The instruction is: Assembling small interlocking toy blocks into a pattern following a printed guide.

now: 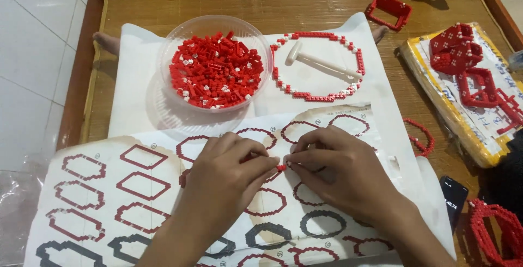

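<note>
Both hands (283, 171) pinch small red brick (281, 167); axis unclear.

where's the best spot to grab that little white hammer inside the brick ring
Probably the long handle of the white hammer, pinched from above across its width. It lies flat, clear inside the red brick ring, and the bare mid-shaft leaves finger room away from the head at its left end.

Head-worn view, steeply down and close over the instruction sheet (109, 190).

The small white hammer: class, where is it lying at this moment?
In the head view, the small white hammer lies in the upper middle, inside the ring of red and white bricks, just right of the clear bowl of red bricks and beyond both hands.
</note>
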